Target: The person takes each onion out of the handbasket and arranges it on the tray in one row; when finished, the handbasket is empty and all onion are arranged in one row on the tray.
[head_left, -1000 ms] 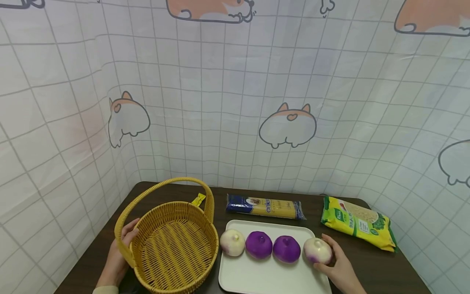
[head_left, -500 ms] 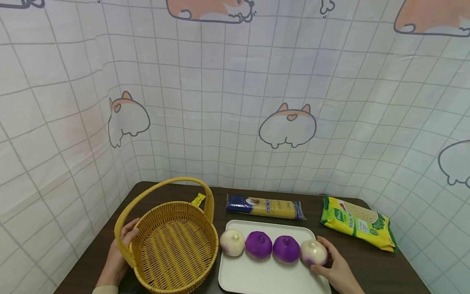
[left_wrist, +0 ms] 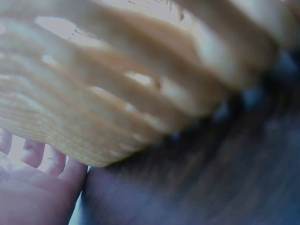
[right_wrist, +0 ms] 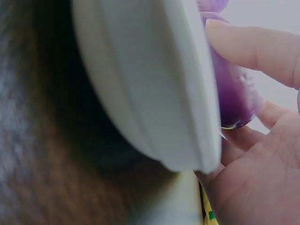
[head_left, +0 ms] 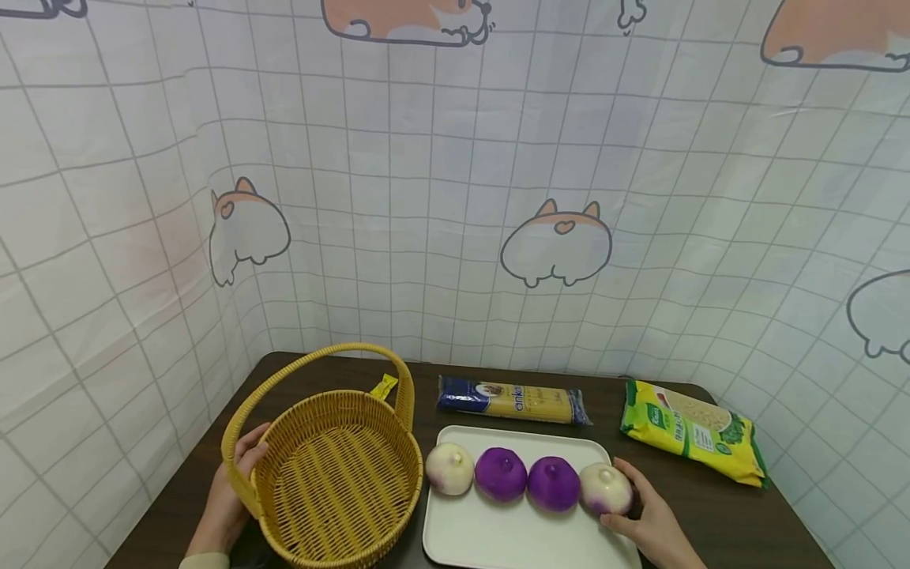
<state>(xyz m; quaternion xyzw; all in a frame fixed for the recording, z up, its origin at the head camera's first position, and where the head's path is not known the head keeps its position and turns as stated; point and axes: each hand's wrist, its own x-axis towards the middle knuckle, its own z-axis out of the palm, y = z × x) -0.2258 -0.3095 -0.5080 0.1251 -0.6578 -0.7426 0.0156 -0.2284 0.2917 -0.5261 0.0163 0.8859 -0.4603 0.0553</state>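
My right hand [head_left: 650, 518] curls thumb and fingers round a white-and-purple onion [head_left: 606, 487] at the right edge of a white tray [head_left: 526, 537]. In the right wrist view the thumb [right_wrist: 253, 49] presses the onion's purple side [right_wrist: 234, 93]. Two purple onions [head_left: 501, 474] and another white-and-purple onion [head_left: 449, 469] complete a row to its left. My left hand [head_left: 231, 490] rests against the outer left side of a yellow wicker basket [head_left: 341, 482], by the handle's foot. Its fingers [left_wrist: 55, 161] touch the woven wall in the left wrist view.
A pack of spaghetti [head_left: 512, 400] lies behind the tray. A yellow-green food bag [head_left: 693, 431] lies at the back right. A small yellow wrapper-like piece [head_left: 385, 386] shows behind the basket handle. A cloth with a grid pattern [head_left: 455, 197] hangs round the dark table [head_left: 313, 365].
My right hand has slid its onion a little to the left, up against the neighbouring purple onion. The left hand and the basket have stayed in place.
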